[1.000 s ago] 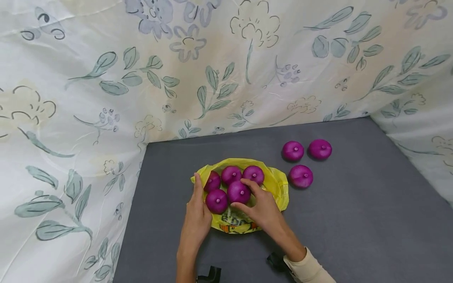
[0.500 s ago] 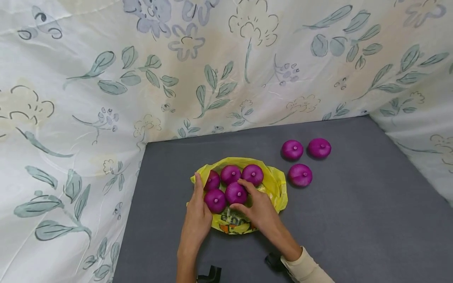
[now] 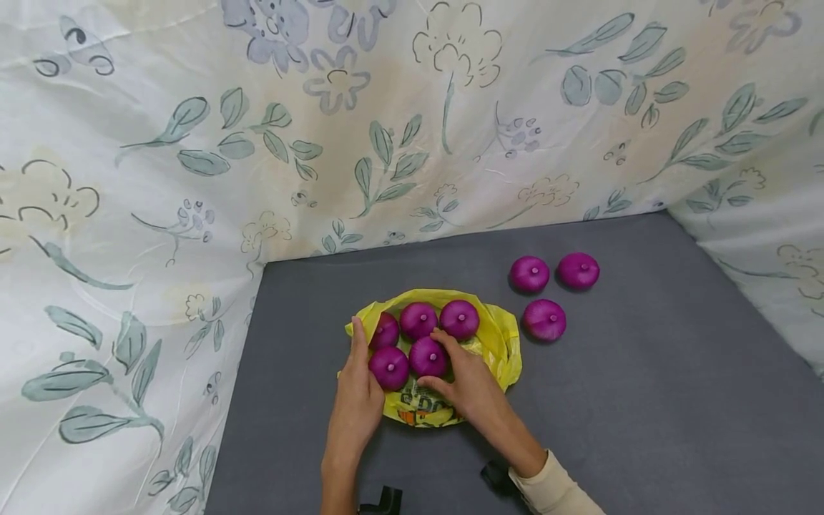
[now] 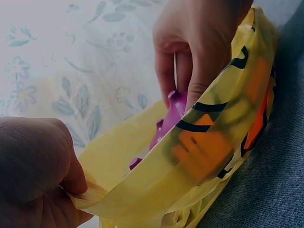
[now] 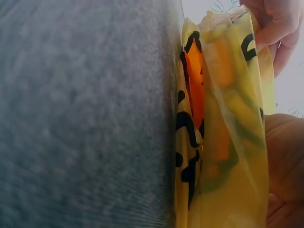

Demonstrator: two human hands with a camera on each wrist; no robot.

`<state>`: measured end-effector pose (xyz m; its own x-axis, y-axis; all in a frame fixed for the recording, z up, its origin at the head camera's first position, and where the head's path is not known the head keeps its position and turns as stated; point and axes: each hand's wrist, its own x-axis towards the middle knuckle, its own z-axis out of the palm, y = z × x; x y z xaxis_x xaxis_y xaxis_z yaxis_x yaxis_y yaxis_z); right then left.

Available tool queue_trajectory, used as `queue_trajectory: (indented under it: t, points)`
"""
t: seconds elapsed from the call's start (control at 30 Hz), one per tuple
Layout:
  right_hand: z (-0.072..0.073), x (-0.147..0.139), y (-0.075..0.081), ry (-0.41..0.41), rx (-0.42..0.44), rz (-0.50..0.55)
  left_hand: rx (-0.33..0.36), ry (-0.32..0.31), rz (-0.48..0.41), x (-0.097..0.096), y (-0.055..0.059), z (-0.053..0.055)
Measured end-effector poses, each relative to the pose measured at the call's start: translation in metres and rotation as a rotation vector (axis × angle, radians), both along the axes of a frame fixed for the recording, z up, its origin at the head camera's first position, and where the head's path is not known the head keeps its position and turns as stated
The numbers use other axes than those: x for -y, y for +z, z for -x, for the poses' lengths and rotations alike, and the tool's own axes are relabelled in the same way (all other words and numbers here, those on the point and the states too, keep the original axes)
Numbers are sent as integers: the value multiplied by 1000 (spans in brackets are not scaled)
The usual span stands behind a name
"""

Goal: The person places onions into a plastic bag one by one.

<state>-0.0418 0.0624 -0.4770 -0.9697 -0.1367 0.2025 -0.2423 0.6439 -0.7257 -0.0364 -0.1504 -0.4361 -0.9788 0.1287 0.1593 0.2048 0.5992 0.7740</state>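
Note:
A yellow plastic bag (image 3: 508, 343) lies with its mouth wide, and several purple-red onions sit inside it. My left hand (image 3: 355, 409) is at the bag's left side; in the left wrist view its thumb and fingers pinch the yellow rim (image 4: 90, 197). Reaching in from the right, my right hand (image 3: 476, 390) holds one onion (image 3: 428, 357) between thumb and fingers, low in the bag. Beside it sits another onion (image 3: 389, 368), near the left thumb. Two more onions, one of them at the back middle (image 3: 418, 320), line the far side, and the leftmost onion (image 3: 383, 332) is partly hidden.
Three loose onions rest on the dark grey cloth (image 3: 644, 400) right of the bag: a near one (image 3: 544, 320) and two behind, the left one here (image 3: 530, 275). A floral curtain (image 3: 386, 129) hangs behind and at both sides. Black wrist mounts (image 3: 386, 501) show below the hands.
The onion in my right hand has gone slightly down and left, deeper into the bag, with the fingers still around it. My left hand stays at the rim.

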Motion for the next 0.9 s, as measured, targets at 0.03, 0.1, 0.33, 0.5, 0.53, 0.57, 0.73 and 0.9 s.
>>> queue_trajectory:
  t: [0.03, 0.1, 0.33, 0.5, 0.53, 0.57, 0.73, 0.9]
  points:
    - [0, 0, 0, 3, -2, -6, 0, -1, 2, 0, 0, 0]
    - [-1, -1, 1, 4, -5, -16, 1, -3, 6, 0, 0, 0]
    - [-2, -2, 8, -16, -16, -22, -4, -5, -3, 0, 0, 1]
    - [-2, -4, 13, -29, -16, 5, -11, 2, 9, 0, 1, 0]
    - [-2, -4, 14, -31, -22, 14, -14, 4, 10, 0, 1, 0]
    - [-2, -5, 15, -33, -32, 23, -17, 4, 10, 0, 1, 0]
    - [-1, -12, 16, -51, -94, 92, -30, 4, 12, 0, 1, 0]
    - [0, -21, 17, -72, -145, 193, -33, -1, 14, -1, 0, -1]
